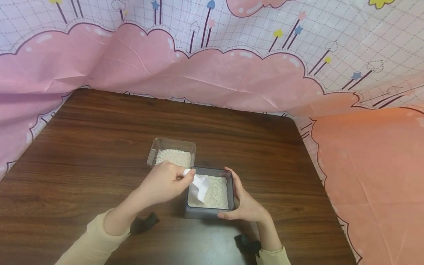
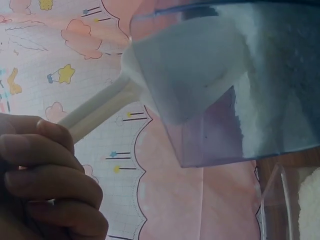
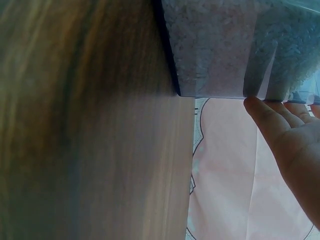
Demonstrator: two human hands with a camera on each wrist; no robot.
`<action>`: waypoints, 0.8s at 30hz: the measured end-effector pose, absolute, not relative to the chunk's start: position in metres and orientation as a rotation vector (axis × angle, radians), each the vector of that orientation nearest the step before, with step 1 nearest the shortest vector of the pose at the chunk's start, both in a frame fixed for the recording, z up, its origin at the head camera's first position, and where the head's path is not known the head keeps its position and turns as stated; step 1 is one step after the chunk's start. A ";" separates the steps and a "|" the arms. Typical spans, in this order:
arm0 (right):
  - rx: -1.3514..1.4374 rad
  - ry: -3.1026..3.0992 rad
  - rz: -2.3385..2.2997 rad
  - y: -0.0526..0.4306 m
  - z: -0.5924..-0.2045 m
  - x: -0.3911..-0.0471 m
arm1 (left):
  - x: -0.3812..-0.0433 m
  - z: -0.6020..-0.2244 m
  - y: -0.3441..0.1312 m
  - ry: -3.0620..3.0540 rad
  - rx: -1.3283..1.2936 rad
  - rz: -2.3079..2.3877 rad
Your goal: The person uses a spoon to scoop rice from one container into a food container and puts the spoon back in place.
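My left hand [image 1: 167, 183] grips the handle of a white scoop [image 1: 200, 188], fingers curled round it. The scoop's blade is inside a grey see-through box [image 1: 208, 213], tilted down at the surface of the white rice [image 1: 218, 193]. Through the box wall, the left wrist view shows the scoop's bowl [image 2: 195, 65] beside a bank of rice. My right hand [image 1: 246, 202] holds the box by its right side, thumb at the front and fingers toward the back corner. In the right wrist view, the fingertips [image 3: 255, 107] touch the box wall.
Behind and left of the box, close to it, stands a clear plastic tub [image 1: 193, 147] with a lower layer of rice. Both containers stand on a dark wooden table [image 1: 99, 147]. Patterned pink cloth [image 1: 212, 81] hangs around the table's far and side edges.
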State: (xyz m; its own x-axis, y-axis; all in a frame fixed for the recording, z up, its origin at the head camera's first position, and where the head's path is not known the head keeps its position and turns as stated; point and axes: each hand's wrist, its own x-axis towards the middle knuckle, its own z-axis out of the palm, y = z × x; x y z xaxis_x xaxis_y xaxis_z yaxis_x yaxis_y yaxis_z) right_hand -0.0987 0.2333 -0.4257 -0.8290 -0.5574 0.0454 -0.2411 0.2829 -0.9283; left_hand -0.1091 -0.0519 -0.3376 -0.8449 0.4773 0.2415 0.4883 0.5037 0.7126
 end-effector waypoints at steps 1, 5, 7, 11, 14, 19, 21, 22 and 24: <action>-0.728 2.266 -1.562 0.233 -0.425 -0.099 | -0.109 -0.338 -0.051 -2.720 -0.864 -1.288; -0.722 2.262 -1.561 0.233 -0.424 -0.098 | -0.109 -0.343 -0.049 -2.741 -0.827 -1.307; -0.721 2.261 -1.560 0.233 -0.424 -0.098 | -0.109 -0.346 -0.048 -2.743 -0.802 -1.330; -0.737 2.263 -1.552 0.234 -0.425 -0.099 | -0.108 -0.355 -0.048 -2.747 -0.727 -1.402; -0.756 2.270 -1.544 0.234 -0.426 -0.099 | -0.106 -0.361 -0.047 -2.754 -0.670 -1.452; -0.752 2.275 -1.543 0.234 -0.425 -0.099 | -0.103 -0.367 -0.044 -2.742 -0.592 -1.530; -0.748 2.277 -1.543 0.234 -0.425 -0.099 | -0.102 -0.370 -0.043 -2.728 -0.556 -1.584; -0.749 2.280 -1.540 0.234 -0.425 -0.099 | -0.101 -0.372 -0.043 -2.728 -0.535 -1.615; -0.748 2.280 -1.542 0.234 -0.425 -0.099 | -0.100 -0.376 -0.041 -2.722 -0.499 -1.671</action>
State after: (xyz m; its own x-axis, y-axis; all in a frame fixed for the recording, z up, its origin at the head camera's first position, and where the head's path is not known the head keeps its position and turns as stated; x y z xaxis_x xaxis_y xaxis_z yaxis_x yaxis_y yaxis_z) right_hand -0.0988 0.2340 -0.4250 -0.8238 -0.5647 0.0497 -0.2565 0.2931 -0.9210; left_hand -0.0996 -0.0408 -0.3755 -0.9484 0.3063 0.0823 0.2120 0.4194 0.8827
